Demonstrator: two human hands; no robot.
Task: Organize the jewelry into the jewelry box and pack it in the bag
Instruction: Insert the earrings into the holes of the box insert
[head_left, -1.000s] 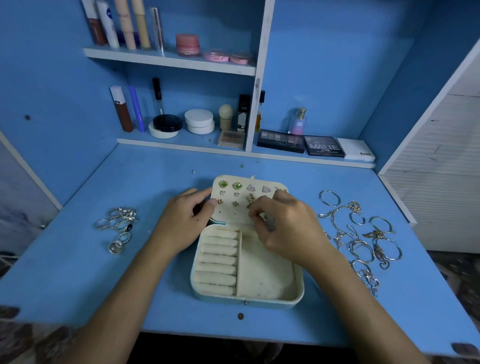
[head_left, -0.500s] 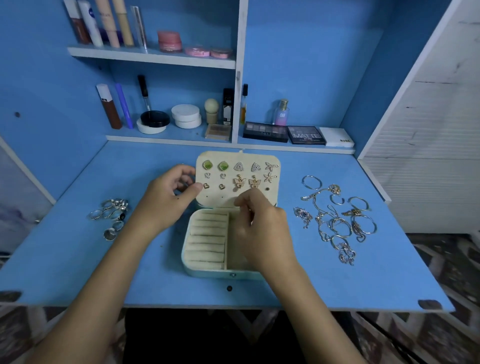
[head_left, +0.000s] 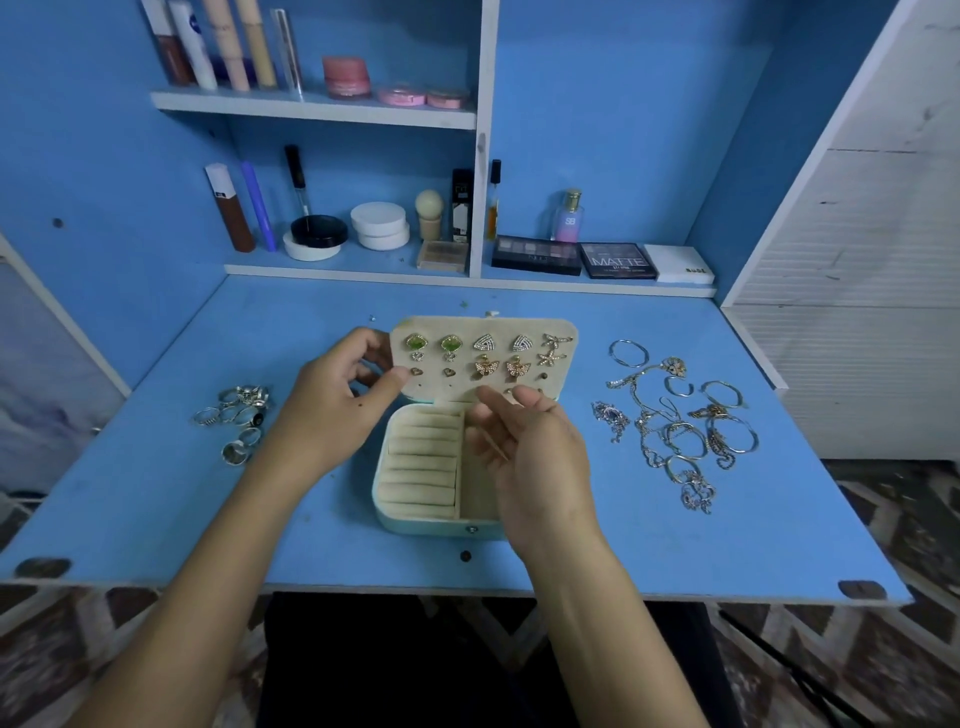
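Blue desk (head_left: 156, 493) fills my view, with makeup shelves (head_left: 311, 106) at twelve o'clock. I see the jewelry box (head_left: 415, 519) open in the middle, earrings (head_left: 485, 366) already pinned in its lid. My left hand (head_left: 332, 410) pinches the lid's edge. My right hand (head_left: 530, 447) hangs loose over the box, holding nothing. Rings (head_left: 239, 415) at nine o'clock and bracelets (head_left: 680, 421) at three o'clock wait. I see no bag.
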